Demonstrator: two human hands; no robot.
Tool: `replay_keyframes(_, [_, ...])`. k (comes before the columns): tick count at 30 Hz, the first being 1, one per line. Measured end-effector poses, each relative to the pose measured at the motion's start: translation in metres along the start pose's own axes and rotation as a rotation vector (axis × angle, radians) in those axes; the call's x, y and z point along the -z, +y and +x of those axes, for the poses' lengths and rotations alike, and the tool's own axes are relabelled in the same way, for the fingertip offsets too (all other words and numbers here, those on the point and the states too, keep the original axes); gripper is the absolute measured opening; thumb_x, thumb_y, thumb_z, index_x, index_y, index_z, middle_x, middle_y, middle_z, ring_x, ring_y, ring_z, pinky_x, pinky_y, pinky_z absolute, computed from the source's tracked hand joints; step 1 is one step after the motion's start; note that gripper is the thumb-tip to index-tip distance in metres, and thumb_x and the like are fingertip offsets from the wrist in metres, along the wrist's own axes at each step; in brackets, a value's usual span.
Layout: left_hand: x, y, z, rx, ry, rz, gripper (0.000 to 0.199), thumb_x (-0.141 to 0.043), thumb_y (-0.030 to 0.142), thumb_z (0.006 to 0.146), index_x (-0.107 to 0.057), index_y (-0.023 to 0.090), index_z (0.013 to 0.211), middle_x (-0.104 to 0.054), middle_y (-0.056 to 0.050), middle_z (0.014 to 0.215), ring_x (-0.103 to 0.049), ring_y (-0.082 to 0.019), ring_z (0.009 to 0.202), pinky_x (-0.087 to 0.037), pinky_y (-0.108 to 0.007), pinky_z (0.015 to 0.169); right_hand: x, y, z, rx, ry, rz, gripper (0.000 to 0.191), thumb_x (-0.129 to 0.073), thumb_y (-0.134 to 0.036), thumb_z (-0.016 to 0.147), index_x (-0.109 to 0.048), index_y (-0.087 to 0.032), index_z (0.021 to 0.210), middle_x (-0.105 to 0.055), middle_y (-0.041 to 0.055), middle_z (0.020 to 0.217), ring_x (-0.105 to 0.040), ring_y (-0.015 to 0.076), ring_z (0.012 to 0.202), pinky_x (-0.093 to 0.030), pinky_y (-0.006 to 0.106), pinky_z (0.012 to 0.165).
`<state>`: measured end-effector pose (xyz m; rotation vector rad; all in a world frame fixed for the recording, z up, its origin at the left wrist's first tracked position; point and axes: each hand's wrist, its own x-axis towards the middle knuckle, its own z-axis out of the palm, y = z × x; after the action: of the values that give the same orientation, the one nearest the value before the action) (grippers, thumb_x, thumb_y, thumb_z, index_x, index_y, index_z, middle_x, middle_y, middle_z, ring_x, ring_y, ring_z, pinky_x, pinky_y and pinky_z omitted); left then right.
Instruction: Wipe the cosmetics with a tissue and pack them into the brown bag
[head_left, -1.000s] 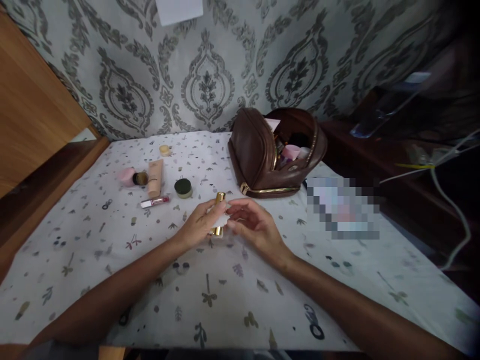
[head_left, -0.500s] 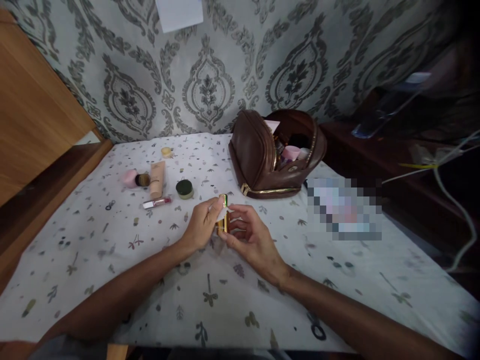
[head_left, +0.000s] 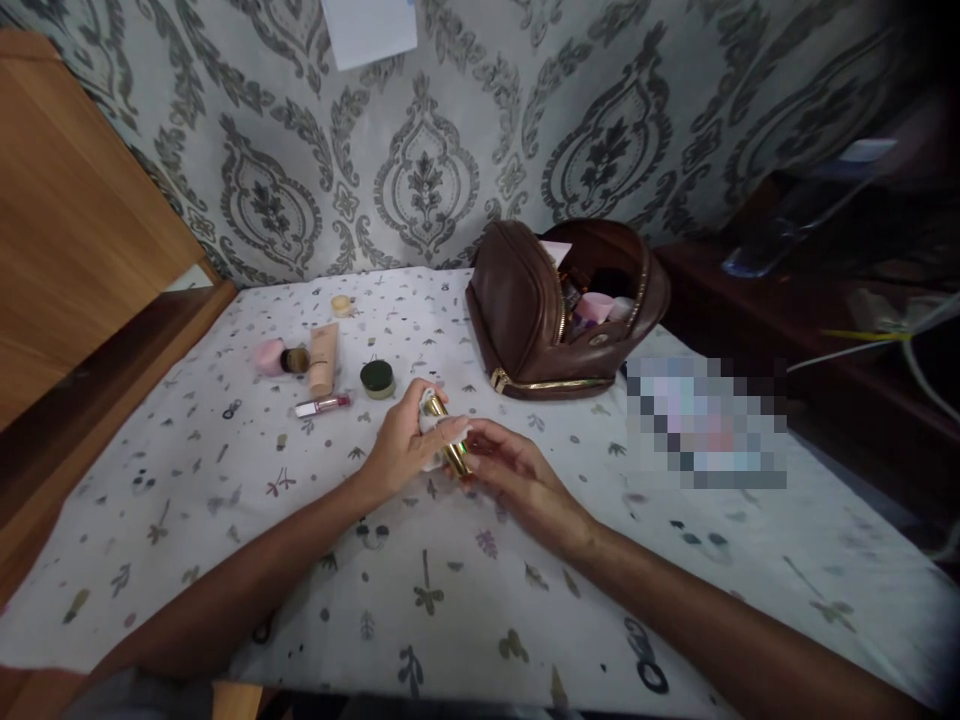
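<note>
A shiny gold lipstick [head_left: 457,460] is tilted between my two hands above the table. My left hand [head_left: 401,440] is closed around its upper part, with a crumpled white wipe [head_left: 433,462] between the fingers and the tube. The fingertips of my right hand [head_left: 529,485] grip the lower end from the right. Beyond my left hand stands a low jar with a dark green lid [head_left: 377,377]. A lipstick with a clear and dark pink case [head_left: 322,405] lies left of the jar, below a beige squeeze tube [head_left: 323,358].
A pink-handled brush [head_left: 277,358] and a small yellowish pot [head_left: 341,305] are at the back left. An open brown cosmetic bag [head_left: 517,300] full of items stands at the back right. Right of it lies a pixelated object [head_left: 705,415]. A wooden cabinet [head_left: 82,180] borders the left side.
The gold lipstick has turned from nearly upright to a slant, its lower end to the right. The wipe now wraps more around it. The view has shifted slightly.
</note>
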<state>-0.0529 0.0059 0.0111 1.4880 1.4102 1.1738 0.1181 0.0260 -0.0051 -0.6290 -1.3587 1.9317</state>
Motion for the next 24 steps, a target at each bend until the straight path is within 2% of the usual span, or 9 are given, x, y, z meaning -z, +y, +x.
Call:
replay_keyframes(5, [0.003, 0.004, 0.004, -0.089, 0.112, 0.196, 0.038, -0.051, 0.053, 0.091, -0.045, 0.021, 0.072, -0.039, 0.007, 0.058, -0.039, -0.011, 0.056, -0.034, -0.025, 0.057, -0.001, 0.003, 0.001, -0.063, 0.016, -0.070, 0.038, -0.083, -0.033, 0.069, -0.064, -0.022, 0.100, -0.062, -0.0010, 0.084, -0.056, 0.0113, 0.069, -0.048, 0.026, 0.062])
replay_keyframes(7, [0.004, 0.003, 0.006, -0.059, 0.123, 0.161, 0.044, -0.045, 0.056, 0.094, -0.043, 0.021, 0.067, -0.034, 0.007, 0.052, -0.037, -0.011, 0.051, -0.032, -0.025, 0.053, -0.002, 0.003, 0.001, -0.075, 0.018, -0.075, 0.039, -0.082, -0.034, 0.071, -0.064, -0.022, 0.103, -0.062, -0.0002, 0.084, -0.057, 0.0109, 0.066, -0.047, 0.025, 0.057])
replay_keyframes(11, [0.007, -0.002, 0.008, 0.073, 0.100, -0.010, 0.055, -0.035, 0.065, 0.094, -0.044, 0.021, 0.063, -0.042, 0.005, 0.048, -0.039, -0.010, 0.043, -0.030, -0.025, 0.045, -0.001, 0.002, 0.001, -0.051, 0.026, -0.024, 0.040, -0.079, -0.036, 0.076, -0.060, -0.022, 0.109, -0.064, 0.0016, 0.089, -0.066, 0.0145, 0.071, -0.049, 0.025, 0.056])
replay_keyframes(13, [0.007, -0.004, 0.007, 0.066, 0.092, -0.037, 0.054, -0.033, 0.066, 0.094, -0.051, 0.020, 0.071, -0.047, 0.004, 0.054, -0.042, -0.011, 0.047, -0.033, -0.025, 0.047, -0.001, 0.001, 0.001, -0.051, 0.014, 0.026, 0.036, -0.077, -0.039, 0.077, -0.059, -0.022, 0.103, -0.066, 0.0014, 0.088, -0.068, 0.0155, 0.073, -0.050, 0.026, 0.058])
replay_keyframes(15, [0.006, -0.003, 0.004, -0.002, 0.051, -0.017, 0.047, -0.039, 0.064, 0.093, -0.057, 0.021, 0.093, -0.053, 0.003, 0.066, -0.047, -0.012, 0.055, -0.038, -0.025, 0.053, 0.000, 0.001, 0.002, -0.060, -0.011, 0.082, 0.034, -0.076, -0.041, 0.079, -0.060, -0.021, 0.100, -0.067, 0.0012, 0.085, -0.069, 0.0160, 0.074, -0.051, 0.026, 0.060])
replay_keyframes(17, [0.004, -0.001, 0.000, -0.066, -0.018, 0.036, 0.042, -0.050, 0.059, 0.091, -0.052, 0.022, 0.110, -0.055, 0.003, 0.074, -0.049, -0.013, 0.061, -0.040, -0.025, 0.057, 0.001, 0.001, 0.002, -0.076, -0.043, 0.119, 0.034, -0.075, -0.044, 0.080, -0.061, -0.020, 0.099, -0.068, 0.0019, 0.083, -0.070, 0.0168, 0.076, -0.052, 0.026, 0.061])
replay_keyframes(18, [0.004, 0.000, -0.001, -0.085, -0.042, 0.071, 0.039, -0.053, 0.056, 0.090, -0.051, 0.022, 0.109, -0.054, 0.004, 0.075, -0.049, -0.012, 0.062, -0.040, -0.025, 0.059, 0.001, 0.001, 0.002, -0.085, -0.057, 0.126, 0.033, -0.074, -0.045, 0.080, -0.061, -0.019, 0.098, -0.068, 0.0026, 0.083, -0.070, 0.0170, 0.076, -0.051, 0.026, 0.060])
replay_keyframes(21, [0.004, 0.004, -0.002, -0.083, -0.016, 0.163, 0.032, -0.052, 0.054, 0.092, -0.050, 0.022, 0.089, -0.046, 0.007, 0.061, -0.042, -0.011, 0.054, -0.036, -0.024, 0.055, 0.001, 0.003, 0.003, -0.109, -0.070, 0.104, 0.033, -0.077, -0.042, 0.078, -0.063, -0.019, 0.097, -0.068, 0.0032, 0.087, -0.069, 0.0162, 0.077, -0.051, 0.025, 0.059])
replay_keyframes(24, [0.005, 0.002, 0.001, -0.054, 0.054, 0.147, 0.044, -0.045, 0.060, 0.093, -0.045, 0.022, 0.072, -0.037, 0.007, 0.052, -0.037, -0.011, 0.049, -0.031, -0.025, 0.050, 0.001, 0.006, 0.003, -0.110, -0.048, 0.056, 0.038, -0.084, -0.034, 0.070, -0.064, -0.019, 0.099, -0.066, 0.0008, 0.088, -0.067, 0.0141, 0.076, -0.050, 0.023, 0.057])
